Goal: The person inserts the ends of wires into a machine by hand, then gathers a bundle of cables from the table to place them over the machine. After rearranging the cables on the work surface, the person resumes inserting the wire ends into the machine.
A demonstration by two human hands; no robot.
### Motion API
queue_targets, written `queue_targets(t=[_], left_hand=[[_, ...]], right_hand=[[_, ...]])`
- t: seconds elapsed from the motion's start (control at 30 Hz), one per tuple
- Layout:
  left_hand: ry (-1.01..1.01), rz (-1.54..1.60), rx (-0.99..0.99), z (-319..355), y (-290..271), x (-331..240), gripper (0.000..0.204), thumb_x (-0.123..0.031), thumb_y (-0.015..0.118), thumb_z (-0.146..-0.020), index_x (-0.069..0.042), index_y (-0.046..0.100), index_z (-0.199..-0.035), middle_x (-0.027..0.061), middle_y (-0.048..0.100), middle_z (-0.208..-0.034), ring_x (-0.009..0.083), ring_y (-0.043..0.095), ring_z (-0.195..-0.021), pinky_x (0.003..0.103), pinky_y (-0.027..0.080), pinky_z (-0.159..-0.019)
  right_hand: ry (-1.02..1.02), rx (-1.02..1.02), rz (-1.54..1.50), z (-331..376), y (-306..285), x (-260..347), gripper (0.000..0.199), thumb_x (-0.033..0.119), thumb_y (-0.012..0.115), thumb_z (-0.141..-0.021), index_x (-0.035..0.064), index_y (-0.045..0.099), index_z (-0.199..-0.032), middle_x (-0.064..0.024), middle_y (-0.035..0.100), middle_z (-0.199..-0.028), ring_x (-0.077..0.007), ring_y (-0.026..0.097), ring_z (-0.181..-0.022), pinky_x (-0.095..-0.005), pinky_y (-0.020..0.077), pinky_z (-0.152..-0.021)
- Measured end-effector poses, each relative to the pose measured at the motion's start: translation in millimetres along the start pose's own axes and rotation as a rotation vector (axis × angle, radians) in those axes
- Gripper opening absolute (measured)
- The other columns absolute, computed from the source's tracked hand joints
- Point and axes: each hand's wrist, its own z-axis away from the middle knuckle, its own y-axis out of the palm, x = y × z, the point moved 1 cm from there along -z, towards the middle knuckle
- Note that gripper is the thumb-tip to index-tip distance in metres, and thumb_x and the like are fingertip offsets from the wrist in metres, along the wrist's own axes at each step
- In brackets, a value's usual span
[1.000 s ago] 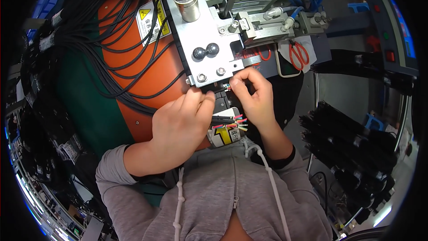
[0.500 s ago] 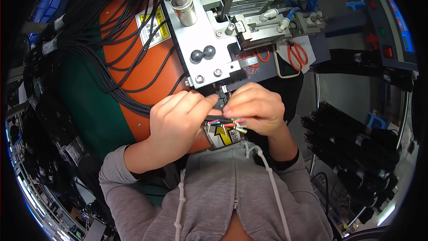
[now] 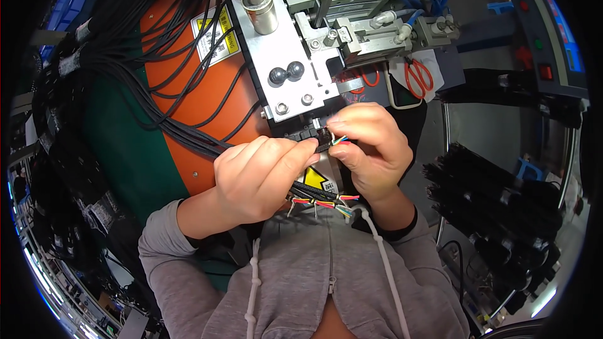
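Observation:
My left hand [image 3: 254, 176] is closed round a bundle of black cables [image 3: 200, 149], its thumb and forefinger reaching to a small dark fixture [image 3: 308, 134] under the machine's metal plate. From beneath that hand several cable ends with coloured wires [image 3: 321, 203] stick out in front of my sweatshirt. My right hand [image 3: 375, 150] pinches the fanned wires [image 3: 340, 140] of one black cable end, close beside the left fingertips. The exact contact between these wires and the fixture is hidden by my fingers.
The metal plate [image 3: 286, 44] carries two black knobs. Pneumatic cylinders [image 3: 370, 28] with blue hoses stand behind. Red-handled scissors [image 3: 418, 78] lie at the right. Black cables drape over the orange machine panel [image 3: 188, 100]; more bundles [image 3: 496, 204] hang on a rack at right.
My right hand has risen slightly and turned, with one cable's wires now showing at its fingertips. The other coloured ends hang lower, nearer my body. My left hand has shifted slightly lower.

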Motion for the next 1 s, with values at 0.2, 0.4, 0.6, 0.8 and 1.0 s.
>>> queue_targets(t=[0.2, 0.4, 0.6, 0.8, 1.0], left_hand=[[-0.046, 0.077, 0.024, -2.0, 0.9, -0.9, 0.021, -0.012, 0.07, -0.074, -0.002, 0.066, -0.092, 0.0023, 0.056, -0.073, 0.013, 0.054, -0.059, 0.025, 0.039, -0.043], [-0.043, -0.058, 0.073, 4.1, 1.1, 3.0, 0.023, -0.009, 0.068, -0.075, -0.003, 0.067, -0.097, 0.0009, 0.053, -0.073, 0.0119, 0.054, -0.059, 0.024, 0.039, -0.044], [0.025, -0.153, 0.079, 8.9, -1.1, 2.2, 0.031, -0.005, 0.067, -0.071, -0.003, 0.068, -0.102, -0.0008, 0.051, -0.076, 0.0098, 0.05, -0.058, 0.023, 0.035, -0.044], [0.033, -0.17, 0.261, 8.1, 1.5, -7.7, 0.042, -0.009, 0.064, -0.068, -0.005, 0.068, -0.11, -0.0005, 0.05, -0.078, 0.0101, 0.049, -0.06, 0.023, 0.035, -0.045], [-0.079, -0.251, 0.42, 4.2, 3.5, -12.2, 0.047, -0.01, 0.062, -0.067, -0.006, 0.067, -0.114, 0.0, 0.042, -0.072, 0.0108, 0.044, -0.058, 0.025, 0.035, -0.045]], right_hand=[[0.253, 0.189, -0.08, -1.3, -5.7, 0.9, 0.017, 0.004, 0.077, -0.072, -0.0019, 0.063, -0.078, -0.0099, 0.063, -0.079, -0.0206, 0.059, -0.074, -0.0306, 0.0472, -0.067], [-0.003, 0.156, 0.367, -4.6, -8.4, 7.1, 0.013, 0.005, 0.075, -0.075, 0.0007, 0.065, -0.083, -0.0079, 0.063, -0.077, -0.0145, 0.058, -0.072, -0.0253, 0.0453, -0.064], [0.699, 0.28, -0.223, -1.0, -26.4, -2.0, 0.007, -0.002, 0.069, -0.078, -0.0016, 0.062, -0.08, -0.0087, 0.062, -0.077, -0.0154, 0.058, -0.072, -0.0276, 0.0461, -0.066], [0.434, 0.18, 0.12, 2.2, -18.4, -7.6, 0.005, -0.002, 0.067, -0.079, -0.0013, 0.062, -0.077, -0.0078, 0.061, -0.074, -0.0149, 0.057, -0.069, -0.0271, 0.0459, -0.065], [0.101, 0.205, 0.526, 1.2, -5.5, -15.3, 0.005, -0.003, 0.066, -0.076, -0.0019, 0.062, -0.075, -0.009, 0.061, -0.073, -0.0182, 0.058, -0.067, -0.0281, 0.0461, -0.063]])
